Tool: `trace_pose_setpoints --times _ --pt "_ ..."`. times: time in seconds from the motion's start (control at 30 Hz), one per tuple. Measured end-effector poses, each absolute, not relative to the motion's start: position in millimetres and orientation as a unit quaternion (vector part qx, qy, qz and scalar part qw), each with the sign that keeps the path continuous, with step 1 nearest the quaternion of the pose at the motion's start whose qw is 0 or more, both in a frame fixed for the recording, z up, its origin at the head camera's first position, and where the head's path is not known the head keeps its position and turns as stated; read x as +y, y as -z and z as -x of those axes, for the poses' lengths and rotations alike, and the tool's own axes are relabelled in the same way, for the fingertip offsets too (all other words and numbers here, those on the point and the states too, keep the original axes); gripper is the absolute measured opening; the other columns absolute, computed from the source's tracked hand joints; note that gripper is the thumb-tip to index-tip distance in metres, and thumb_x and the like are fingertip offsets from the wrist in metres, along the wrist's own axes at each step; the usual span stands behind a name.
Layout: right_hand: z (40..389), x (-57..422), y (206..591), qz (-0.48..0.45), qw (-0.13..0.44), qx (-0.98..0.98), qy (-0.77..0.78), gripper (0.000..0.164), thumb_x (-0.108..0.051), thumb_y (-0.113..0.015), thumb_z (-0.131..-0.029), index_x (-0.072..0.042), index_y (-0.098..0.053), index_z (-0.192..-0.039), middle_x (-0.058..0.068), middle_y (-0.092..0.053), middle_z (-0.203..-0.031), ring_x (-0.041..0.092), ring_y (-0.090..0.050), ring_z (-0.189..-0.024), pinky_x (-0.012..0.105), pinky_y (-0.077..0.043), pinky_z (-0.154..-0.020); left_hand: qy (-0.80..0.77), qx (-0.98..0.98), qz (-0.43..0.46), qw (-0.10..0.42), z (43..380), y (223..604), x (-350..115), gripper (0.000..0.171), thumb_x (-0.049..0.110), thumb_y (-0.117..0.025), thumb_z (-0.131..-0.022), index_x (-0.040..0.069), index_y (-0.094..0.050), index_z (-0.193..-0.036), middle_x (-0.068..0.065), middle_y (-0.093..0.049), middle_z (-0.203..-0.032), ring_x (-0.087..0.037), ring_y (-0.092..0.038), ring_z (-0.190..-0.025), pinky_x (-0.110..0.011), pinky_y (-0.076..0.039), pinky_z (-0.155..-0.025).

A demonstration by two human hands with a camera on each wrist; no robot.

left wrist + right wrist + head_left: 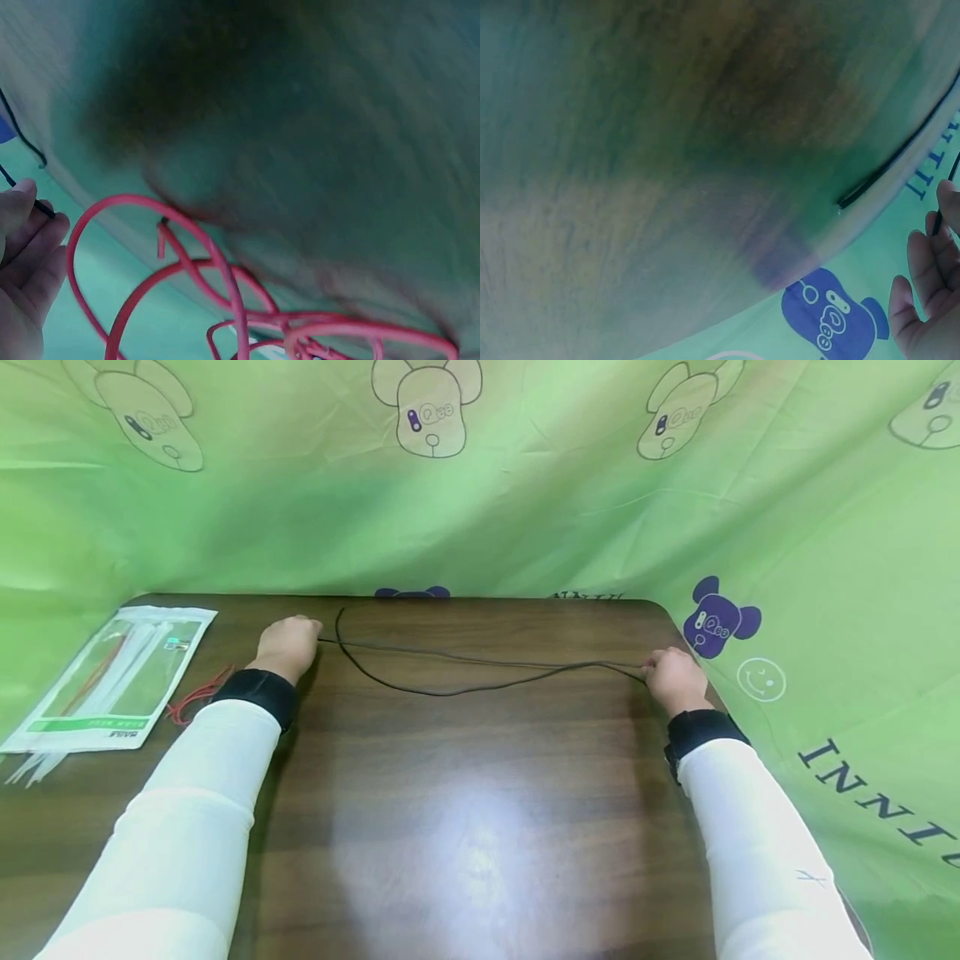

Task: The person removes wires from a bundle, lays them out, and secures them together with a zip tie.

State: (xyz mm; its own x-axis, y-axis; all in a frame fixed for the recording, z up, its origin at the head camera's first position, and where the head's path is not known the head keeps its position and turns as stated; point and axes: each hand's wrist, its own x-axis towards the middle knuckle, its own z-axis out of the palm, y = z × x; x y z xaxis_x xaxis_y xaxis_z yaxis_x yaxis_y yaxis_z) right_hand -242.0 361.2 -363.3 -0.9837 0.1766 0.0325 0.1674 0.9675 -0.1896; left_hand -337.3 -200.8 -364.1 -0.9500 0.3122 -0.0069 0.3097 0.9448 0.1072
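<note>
Now left hand: pinching black wire
Right hand: pinching wire, left hand's 3 o'clock
Red cord: left hand's 8 o'clock
Bag: cord's 9 o'clock

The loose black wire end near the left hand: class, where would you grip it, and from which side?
Probably pinch the loose end just behind its tip, coming down from above and from the right. It is thin and points toward the far edge of the table, while the left hand, pinching another stretch of black wire, crowds its left side.
</note>
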Motion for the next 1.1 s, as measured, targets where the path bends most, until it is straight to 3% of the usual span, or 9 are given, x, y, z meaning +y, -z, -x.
trace_pose_setpoints --times 0.2,0.43,0.73,1.1 --pt "246.0 355.7 367.5 0.102 0.013 -0.988 -0.112 0.025 -0.015 -0.049 -0.094 -0.003 -0.066 -0.109 0.021 -0.057 -0.112 0.043 -0.052 -0.111 0.059 -0.043 -0.086 -0.05 0.988 -0.148 0.008 340.1 367.6 -201.0 0.028 -0.01 -0.039 -0.095 -0.005 -0.062 -0.108 -0.029 -0.058 -0.108 -0.05 -0.054 -0.103 -0.061 -0.047 -0.082" --pt "249.1 356.7 372.3 0.126 -0.02 -0.983 -0.132 0.027 -0.018 -0.049 -0.095 -0.006 -0.066 -0.113 0.023 -0.06 -0.123 0.044 -0.052 -0.115 0.059 -0.042 -0.088 -0.04 0.988 -0.143 0.035 343.1 369.1 -198.4 0.028 -0.01 -0.039 -0.096 -0.005 -0.062 -0.111 -0.031 -0.058 -0.114 -0.051 -0.055 -0.102 -0.06 -0.047 -0.081" --pt "245.0 359.0 378.2 0.133 -0.042 -0.981 -0.132 0.026 -0.017 -0.053 -0.094 -0.008 -0.067 -0.114 0.023 -0.059 -0.126 0.044 -0.052 -0.116 0.058 -0.043 -0.088 -0.034 0.985 -0.157 0.059 347.8 371.4 -190.1 0.029 -0.012 -0.035 -0.094 -0.009 -0.063 -0.1 -0.034 -0.059 -0.113 -0.052 -0.056 -0.102 -0.06 -0.047 -0.084" --pt "243.6 358.6 377.6 0.137 -0.043 -0.981 -0.132 0.026 -0.019 -0.056 -0.095 -0.008 -0.067 -0.116 0.021 -0.058 -0.128 0.044 -0.052 -0.118 0.058 -0.043 -0.089 -0.018 0.982 -0.177 0.07 349.3 377.5 -184.7 0.028 -0.014 -0.036 -0.094 -0.012 -0.061 -0.106 -0.034 -0.057 -0.114 -0.051 -0.054 -0.106 -0.058 -0.047 -0.087"
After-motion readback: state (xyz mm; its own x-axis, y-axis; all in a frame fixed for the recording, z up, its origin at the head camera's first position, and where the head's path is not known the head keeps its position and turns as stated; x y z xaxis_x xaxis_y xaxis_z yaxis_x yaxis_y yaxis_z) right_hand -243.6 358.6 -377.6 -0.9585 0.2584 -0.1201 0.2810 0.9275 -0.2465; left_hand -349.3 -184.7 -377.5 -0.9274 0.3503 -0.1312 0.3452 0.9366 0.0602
